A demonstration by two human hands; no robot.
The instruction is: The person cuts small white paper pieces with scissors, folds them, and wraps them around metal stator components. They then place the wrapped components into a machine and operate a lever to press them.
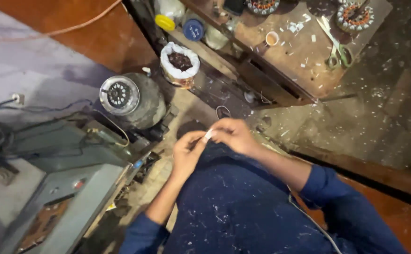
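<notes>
Between our fingers, a matt white paper-like strip [208,135]; beyond our grip, a worn, rough wooden table [304,61]; left of it, a glossy metal motor cap [119,95].

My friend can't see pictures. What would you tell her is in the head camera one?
Seen from above, a person's left hand and right hand pinch a small white piece over their lap. Nearby sit a round metal motor, a bag of dark bits and scissors on a wooden bench.

White bag [180,64] (dark contents) beside bench; bottles behind.
</notes>
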